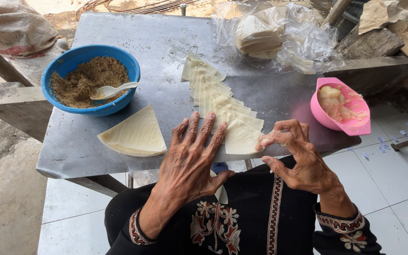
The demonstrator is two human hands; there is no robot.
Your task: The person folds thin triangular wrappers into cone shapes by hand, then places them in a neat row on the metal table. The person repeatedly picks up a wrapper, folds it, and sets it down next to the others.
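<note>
Pale wrapper [239,137] btwn both hands.

Left hand [190,158] covers near ends of overlapping wrappers [218,97]; bagged stack [260,38] at tabletop's far edge blurred by plastic.

Your pastry wrappers [220,101]
Pale, thin, wedge-shaped sheets overlap in a row on the table [157,47], lying flat.

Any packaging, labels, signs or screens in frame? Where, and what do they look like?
Plastic bag: back right of the table, clear, crumpled, holding stacked pale wrappers.
Sack: top left, off the table, beige woven, bulging, faint red print.
No signs or screens.
</note>
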